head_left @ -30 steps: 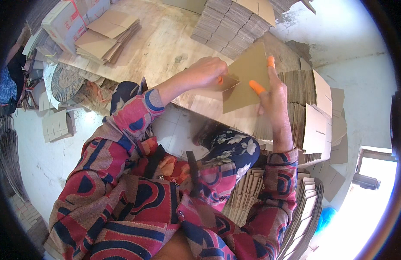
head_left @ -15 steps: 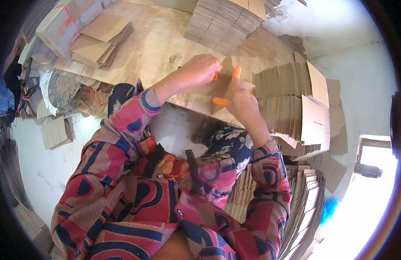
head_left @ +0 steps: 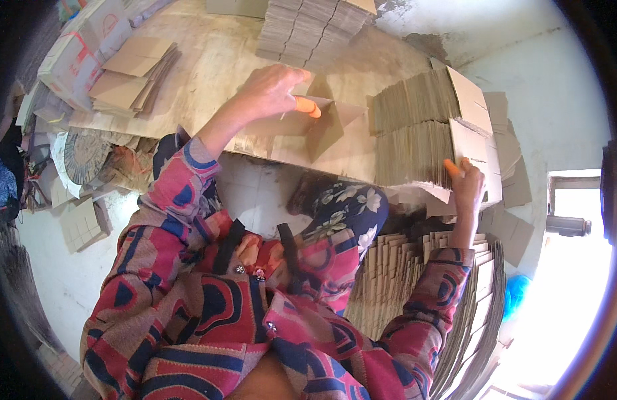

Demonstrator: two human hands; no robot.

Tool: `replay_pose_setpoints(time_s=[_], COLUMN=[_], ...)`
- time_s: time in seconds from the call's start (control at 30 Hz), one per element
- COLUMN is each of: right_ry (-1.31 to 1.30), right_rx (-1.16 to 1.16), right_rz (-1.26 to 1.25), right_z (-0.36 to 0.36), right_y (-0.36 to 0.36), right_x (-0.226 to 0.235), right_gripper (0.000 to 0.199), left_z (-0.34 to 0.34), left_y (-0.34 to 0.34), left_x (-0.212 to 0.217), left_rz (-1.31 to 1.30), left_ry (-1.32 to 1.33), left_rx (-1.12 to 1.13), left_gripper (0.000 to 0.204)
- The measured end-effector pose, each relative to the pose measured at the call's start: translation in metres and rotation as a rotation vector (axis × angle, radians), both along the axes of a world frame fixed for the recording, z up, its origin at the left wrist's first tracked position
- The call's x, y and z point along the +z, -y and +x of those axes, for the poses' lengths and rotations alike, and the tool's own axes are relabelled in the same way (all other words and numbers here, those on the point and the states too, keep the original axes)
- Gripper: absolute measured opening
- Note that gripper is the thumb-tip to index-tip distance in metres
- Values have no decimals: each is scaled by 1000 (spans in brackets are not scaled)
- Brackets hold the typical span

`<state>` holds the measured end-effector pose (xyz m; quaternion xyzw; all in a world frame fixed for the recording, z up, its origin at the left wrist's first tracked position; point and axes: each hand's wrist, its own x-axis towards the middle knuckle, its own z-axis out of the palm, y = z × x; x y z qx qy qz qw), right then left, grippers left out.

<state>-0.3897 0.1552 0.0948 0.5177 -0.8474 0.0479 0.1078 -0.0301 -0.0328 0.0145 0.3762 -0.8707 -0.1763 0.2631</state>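
My left hand (head_left: 272,92), with an orange cover on a finger, is closed on a cardboard divider (head_left: 330,130) whose brown panels cross one another. The divider stands on the wooden table near its front edge, and my fingers hide part of it. At the right, my right hand (head_left: 468,185) pinches the edge of the outermost cardboard sheet (head_left: 470,148) on a row of upright sheets (head_left: 412,150). One of its fingers also wears an orange cover.
A tall cardboard stack (head_left: 308,30) stands at the table's far side. Loose flat sheets (head_left: 132,77) lie at the left beside a white carton (head_left: 72,63). More slotted cardboard (head_left: 455,293) is packed below the table at the right, near a blue bag (head_left: 516,297).
My right hand has left the divider and moved right to the end of the row of sheets. My left hand has shifted slightly left and stays on the divider, whose panels now show spread.
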Motion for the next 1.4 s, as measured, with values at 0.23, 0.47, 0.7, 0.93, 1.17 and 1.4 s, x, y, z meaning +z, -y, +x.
replay_pose_setpoints(time_s=[0.23,0.47,0.7,0.93,1.17,1.4], right_ry=[-292,183,662,623,503,529], right_rx=[-50,309,549,583,638,804], right_rz=[-310,-802,-613,-468,-316,106], right_z=[3,137,163,170,196,200], right_y=[-19,10,67,99,113,117], right_x=[34,90,64,40,19,-40], right_gripper=[35,34,38,41,39,49], left_z=[50,56,48,44,47,40], left_y=[9,-5,-4,2,2,4], left_x=[8,13,-30,-37,-36,-41], left_rz=[129,169,131,145,96,1], left_ry=[4,160,-52,-123,-116,-147], left_rx=[117,64,-44,-83,-66,-49], left_gripper=[66,63,23,12,15,13])
